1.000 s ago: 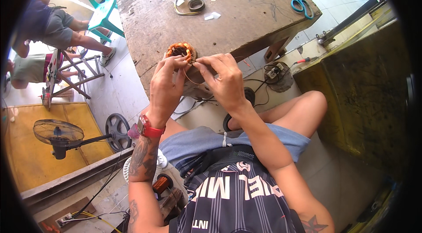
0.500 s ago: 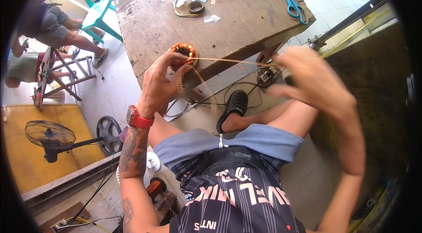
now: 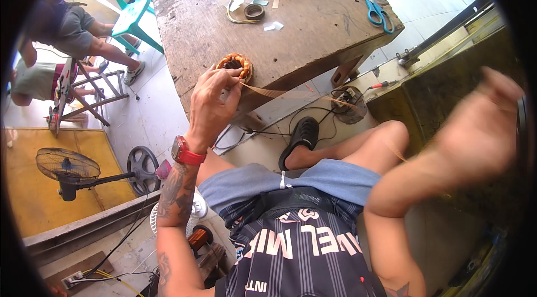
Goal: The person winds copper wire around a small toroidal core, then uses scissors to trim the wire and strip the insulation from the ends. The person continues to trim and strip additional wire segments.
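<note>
A copper-wound ring (image 3: 235, 64) with a dark hollow centre sits at the wooden table's near edge. My left hand (image 3: 215, 95) is closed on its near side, thumb and fingers pinched at the windings. A thin copper-coloured strand (image 3: 268, 91), smeared by motion, runs from there toward the right. Far out at the right rim is my right hand (image 3: 478, 118), raised and badly blurred; its fingers and what they hold cannot be made out.
The table (image 3: 196, 28) bears scissors (image 3: 379, 17), a tape roll (image 3: 254, 11), leads and scraps. People (image 3: 75, 31), a green chair (image 3: 126, 11) and folding stand are at left. A fan (image 3: 67, 165) and copper spool (image 3: 198, 236) lie lower left; a dark panel is at right.
My right hand has left the ring and swung far to the right, drawing the strand out. My left hand has stayed at the ring.
</note>
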The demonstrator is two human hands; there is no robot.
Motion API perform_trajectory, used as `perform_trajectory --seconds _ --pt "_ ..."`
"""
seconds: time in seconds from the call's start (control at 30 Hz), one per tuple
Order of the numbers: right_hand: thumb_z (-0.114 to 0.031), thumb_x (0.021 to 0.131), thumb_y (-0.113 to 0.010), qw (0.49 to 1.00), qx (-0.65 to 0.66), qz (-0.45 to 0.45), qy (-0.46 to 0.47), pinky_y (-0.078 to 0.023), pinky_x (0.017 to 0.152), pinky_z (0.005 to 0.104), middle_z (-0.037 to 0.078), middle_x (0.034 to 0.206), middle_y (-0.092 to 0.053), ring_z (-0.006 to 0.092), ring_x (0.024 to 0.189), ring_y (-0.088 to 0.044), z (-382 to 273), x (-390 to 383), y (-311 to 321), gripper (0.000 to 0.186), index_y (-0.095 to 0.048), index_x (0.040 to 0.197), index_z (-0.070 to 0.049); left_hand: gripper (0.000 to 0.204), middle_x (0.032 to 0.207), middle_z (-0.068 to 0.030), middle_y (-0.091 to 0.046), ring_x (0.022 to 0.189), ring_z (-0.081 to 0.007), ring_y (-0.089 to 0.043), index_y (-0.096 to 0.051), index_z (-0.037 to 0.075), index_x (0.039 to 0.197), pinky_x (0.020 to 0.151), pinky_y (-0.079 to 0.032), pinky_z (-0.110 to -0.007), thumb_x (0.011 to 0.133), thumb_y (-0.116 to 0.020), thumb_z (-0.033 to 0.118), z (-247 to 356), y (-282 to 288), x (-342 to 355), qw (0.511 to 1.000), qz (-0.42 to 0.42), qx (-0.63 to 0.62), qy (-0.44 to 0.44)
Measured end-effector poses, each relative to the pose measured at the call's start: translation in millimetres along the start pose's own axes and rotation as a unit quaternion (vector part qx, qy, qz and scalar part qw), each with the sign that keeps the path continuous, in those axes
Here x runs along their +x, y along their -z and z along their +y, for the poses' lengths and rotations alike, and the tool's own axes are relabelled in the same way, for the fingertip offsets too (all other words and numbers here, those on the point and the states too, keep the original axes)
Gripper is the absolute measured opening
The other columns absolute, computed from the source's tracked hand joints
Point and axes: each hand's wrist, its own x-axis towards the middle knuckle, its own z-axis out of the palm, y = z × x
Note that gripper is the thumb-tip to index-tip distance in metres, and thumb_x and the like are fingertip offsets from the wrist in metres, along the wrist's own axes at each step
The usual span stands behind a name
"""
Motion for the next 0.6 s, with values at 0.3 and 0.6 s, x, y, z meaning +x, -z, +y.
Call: perform_trajectory --seconds 0.3,0.6 --pt "-0.004 0.086 -0.082 0.927 -0.185 -0.289 -0.151 -0.054 0.075 0.0360 0.007 0.086 -0.072 0.0219 0.083 -0.065 119.1 -188.6 -53.5 0.008 -0.076 0.091 -0.003 0.014 0.119 -0.0164 -0.072 0.117 -0.0386 -0.067 -0.062 0.001 0.108 0.117 -0.047 -0.056 0.096 -0.069 -0.001 4.3 -7.5 -7.4 1.000 -0.005 0.019 0.000" --pt "-0.014 0.090 -0.082 0.920 -0.127 -0.324 -0.181 -0.055 0.083 0.0376 0.010 0.097 -0.075 0.0261 0.091 -0.067 121.7 -193.9 -86.4 0.014 -0.079 0.100 -0.005 0.012 0.117 -0.0169 -0.075 0.113 -0.0359 -0.069 -0.066 0.001 0.106 0.110 -0.051 -0.049 0.095 -0.072 0.001 5.1 -6.8 -8.7 0.998 0.016 -0.037 0.037"
